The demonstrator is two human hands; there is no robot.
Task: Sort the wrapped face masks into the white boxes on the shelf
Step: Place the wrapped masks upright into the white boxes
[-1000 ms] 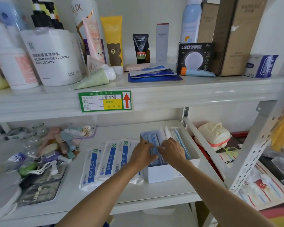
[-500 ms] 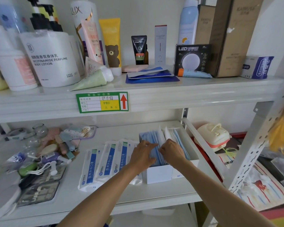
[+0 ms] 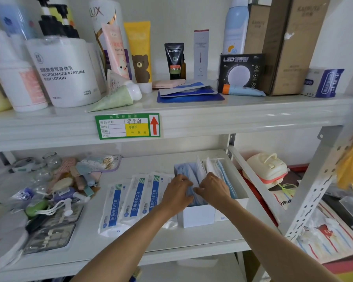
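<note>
Two white boxes (image 3: pixel 196 217) stood side by side on the lower shelf (image 3: pixel 192 239), blue wrapped masks (image 3: pixel 184 173) upright inside. Three flat mask packs (image 3: pixel 130 202) lay just left. Left hand (image 3: pixel 176 193) and right hand (image 3: pixel 212 189) pinched masks in the nearer box.

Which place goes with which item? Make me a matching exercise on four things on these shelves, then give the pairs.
Items:
1. green price label
2. yellow bear tube
3. flat mask packs with blue stripes
4. manicure kit

Places:
A. lying on the lower shelf, just left of the white boxes
B. standing at the back of the upper shelf
C. stuck on the front edge of the upper shelf
D. lower shelf, near the front left

Pairs: 1-C, 2-B, 3-A, 4-D
</note>
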